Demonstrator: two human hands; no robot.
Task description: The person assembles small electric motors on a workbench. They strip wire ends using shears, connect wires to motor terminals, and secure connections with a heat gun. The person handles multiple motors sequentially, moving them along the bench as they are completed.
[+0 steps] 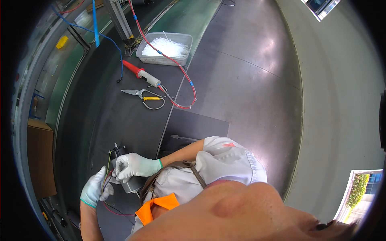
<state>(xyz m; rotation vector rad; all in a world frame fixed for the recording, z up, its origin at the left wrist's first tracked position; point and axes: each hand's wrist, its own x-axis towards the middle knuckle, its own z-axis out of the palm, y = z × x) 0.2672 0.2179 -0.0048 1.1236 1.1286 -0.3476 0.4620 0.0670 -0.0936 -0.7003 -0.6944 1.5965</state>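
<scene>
The left white-gloved hand (pixel 94 188) has its grip closed on thin coloured wires (pixel 109 161); whether the right white-gloved hand's (pixel 137 165) bunched grip holds any, I cannot tell. Beneath it, a silver-and-black cylindrical motor (pixel 132 186) lies on the dark desk (pixel 120 120). A translucent rectangular plastic tub (pixel 163 61) contains thin white strips (pixel 167 48).

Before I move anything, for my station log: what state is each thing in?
Left hand: gloved, holding wires
Right hand: gloved, curled, grip unclear
Wires: held partway
Metal cylinder: partly covered
Clear tub: lidless, white strips inside
Scissors: lying flat, blades apparently closed
Red-and-white tool: lying down, cable attached
Blue cable: end free
Cardboard box: opening unclear
</scene>
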